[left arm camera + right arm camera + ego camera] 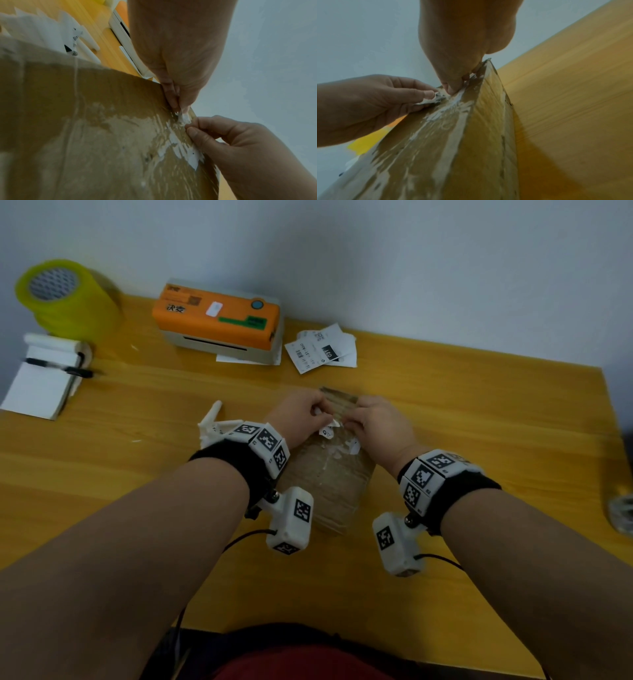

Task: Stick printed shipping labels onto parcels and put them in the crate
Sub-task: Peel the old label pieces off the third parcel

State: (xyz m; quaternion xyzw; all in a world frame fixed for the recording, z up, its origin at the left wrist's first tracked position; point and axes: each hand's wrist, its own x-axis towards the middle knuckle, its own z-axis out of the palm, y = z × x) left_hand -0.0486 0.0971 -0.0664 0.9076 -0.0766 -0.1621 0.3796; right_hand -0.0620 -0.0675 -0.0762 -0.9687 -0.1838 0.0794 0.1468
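A brown cardboard parcel (329, 484) stands tilted on the wooden table (479, 440) between my wrists. Its upper face carries torn white label remains (178, 148) under glossy tape. My left hand (320, 412) pinches a crumpled white label scrap (435, 99) at the parcel's top edge between thumb and forefinger. Right beside it, my right hand (352, 421) grips the parcel's top edge, thumb on the face and fingers curled behind. The two hands' fingertips almost touch in the wrist views. No crate is in view.
An orange label printer (219, 316) sits at the back, with loose printed labels (322, 350) to its right. A yellow-green tape roll (65, 296) and a notepad with pen (44, 378) lie at far left. White paper scraps (214, 422) lie beside my left wrist.
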